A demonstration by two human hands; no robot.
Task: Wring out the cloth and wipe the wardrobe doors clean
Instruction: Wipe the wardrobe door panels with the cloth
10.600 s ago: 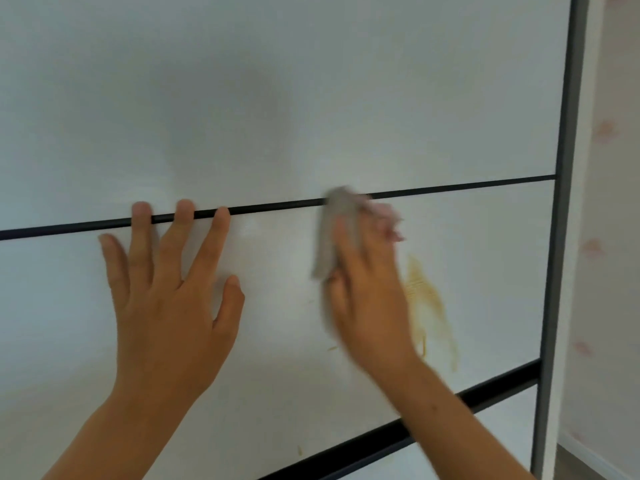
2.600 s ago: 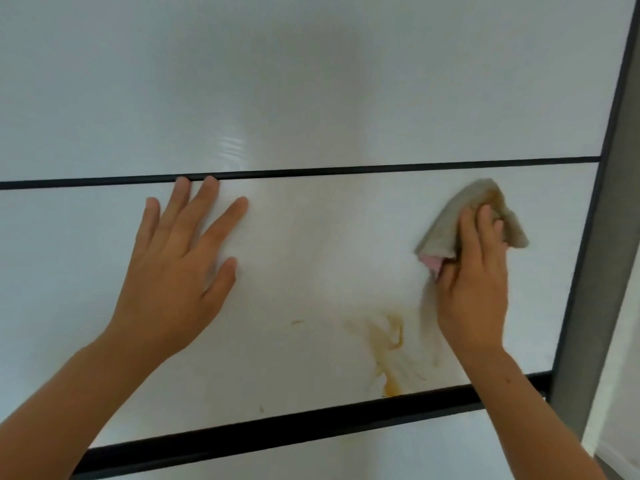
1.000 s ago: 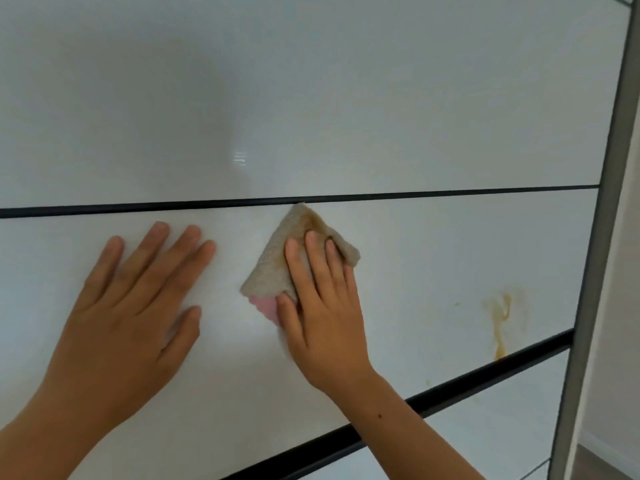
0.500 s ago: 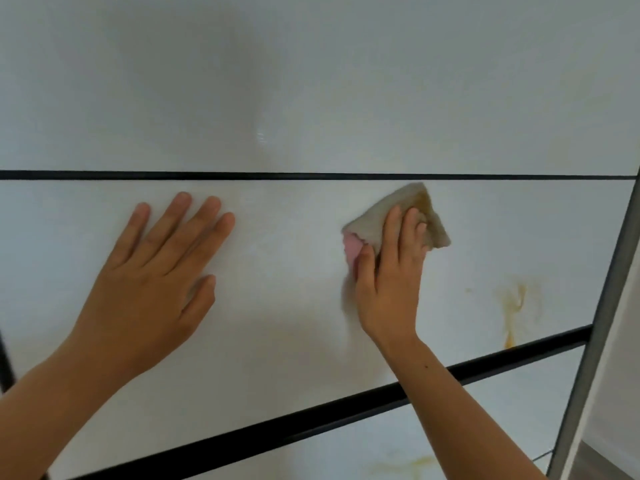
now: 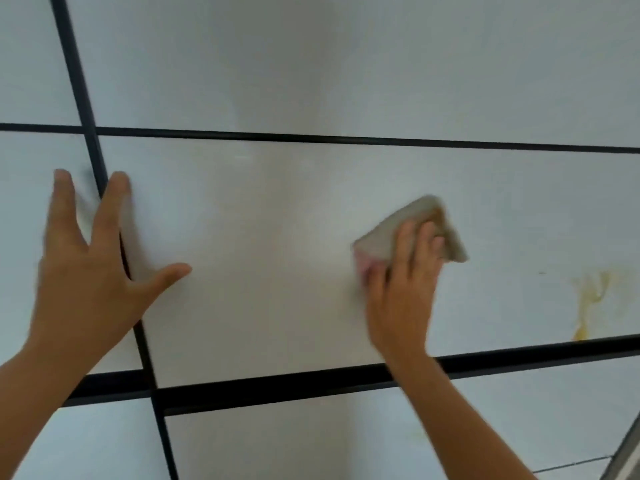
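Observation:
A white wardrobe door (image 5: 270, 244) with black dividing strips fills the view. My right hand (image 5: 401, 289) presses a folded beige cloth (image 5: 408, 226), pink on its underside, flat against the middle panel with fingers straight on top of it. A yellow-brown stain (image 5: 588, 299) runs down the same panel to the right of the cloth, ending near the lower black strip. My left hand (image 5: 86, 265) lies flat and spread on the door at the left, across a vertical black strip (image 5: 86, 109).
A thick black horizontal strip (image 5: 277, 386) bounds the panel below, a thin one (image 5: 346, 138) above. A faint yellowish mark shows on the lower panel (image 5: 422, 434). A grey frame edge (image 5: 623, 452) shows at the bottom right corner.
The view has shifted left, bringing the vertical black strip into sight. My left hand has spread wider over that strip. My right hand still holds the cloth on the panel left of the stain.

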